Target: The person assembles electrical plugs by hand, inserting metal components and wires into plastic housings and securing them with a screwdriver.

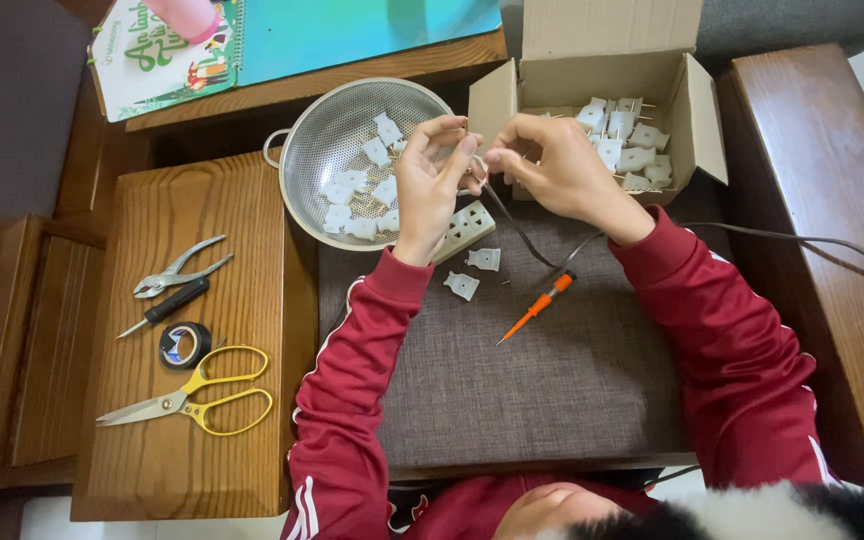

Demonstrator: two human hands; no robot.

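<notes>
Hands meeting above the strainer [304, 150] rim: left hand [430, 178] and right hand [552, 168] are both pinching one small white plug piece [476, 168] between fingertips, its dark cable [522, 232] trailing down toward the person.

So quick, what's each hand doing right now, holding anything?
Left hand: fingers pinched shut on a small white plug piece, above the metal colander.
Right hand: closed on the dark cable at the same piece.
</notes>
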